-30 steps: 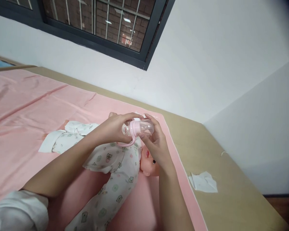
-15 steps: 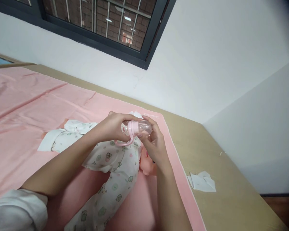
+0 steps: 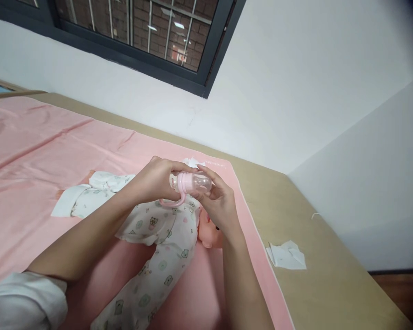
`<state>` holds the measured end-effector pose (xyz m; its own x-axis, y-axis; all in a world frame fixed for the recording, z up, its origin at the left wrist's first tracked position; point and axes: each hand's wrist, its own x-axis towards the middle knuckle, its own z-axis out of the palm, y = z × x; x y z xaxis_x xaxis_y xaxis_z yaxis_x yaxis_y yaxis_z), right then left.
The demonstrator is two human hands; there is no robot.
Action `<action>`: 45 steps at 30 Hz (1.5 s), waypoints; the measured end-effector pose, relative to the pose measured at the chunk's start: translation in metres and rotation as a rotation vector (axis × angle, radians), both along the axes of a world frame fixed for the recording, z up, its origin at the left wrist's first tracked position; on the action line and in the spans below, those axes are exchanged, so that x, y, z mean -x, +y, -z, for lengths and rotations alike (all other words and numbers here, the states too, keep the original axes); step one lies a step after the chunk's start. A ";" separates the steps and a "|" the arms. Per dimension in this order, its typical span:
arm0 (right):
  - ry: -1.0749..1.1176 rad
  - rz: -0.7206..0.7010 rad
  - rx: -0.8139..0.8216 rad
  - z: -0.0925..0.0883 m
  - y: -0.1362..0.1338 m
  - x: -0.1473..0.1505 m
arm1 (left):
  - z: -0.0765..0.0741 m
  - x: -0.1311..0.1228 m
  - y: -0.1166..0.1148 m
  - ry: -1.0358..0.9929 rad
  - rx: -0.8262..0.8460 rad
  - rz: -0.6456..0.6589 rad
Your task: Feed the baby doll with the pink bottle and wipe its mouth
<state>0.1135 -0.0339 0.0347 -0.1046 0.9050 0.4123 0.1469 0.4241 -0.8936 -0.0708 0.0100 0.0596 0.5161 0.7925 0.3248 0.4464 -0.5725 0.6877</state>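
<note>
A small baby bottle with a pink collar, pink loop handles and a clear cap is held sideways above a baby doll. My left hand is wrapped round the bottle's body. My right hand pinches the clear cap end with its fingertips. The doll lies on a pink sheet, dressed in a white printed romper, its head partly hidden under my right wrist.
The pink sheet covers a tan surface set against white walls. A crumpled white tissue lies on the tan part to the right. A dark-framed window is above. My left forearm crosses the doll's body.
Both hands and the bottle have drifted slightly left in the picture. The right fingers have closed further over the clear cap. The doll has not moved.
</note>
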 end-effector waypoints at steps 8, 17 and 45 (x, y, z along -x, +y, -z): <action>-0.007 0.002 0.022 -0.002 -0.002 0.002 | 0.001 0.000 -0.001 0.014 -0.054 0.013; -0.007 -0.019 0.040 -0.001 -0.002 0.003 | -0.002 0.001 -0.001 0.071 -0.072 0.000; -0.103 0.197 -0.168 -0.018 -0.006 -0.024 | -0.003 -0.011 -0.016 0.030 -0.265 -0.032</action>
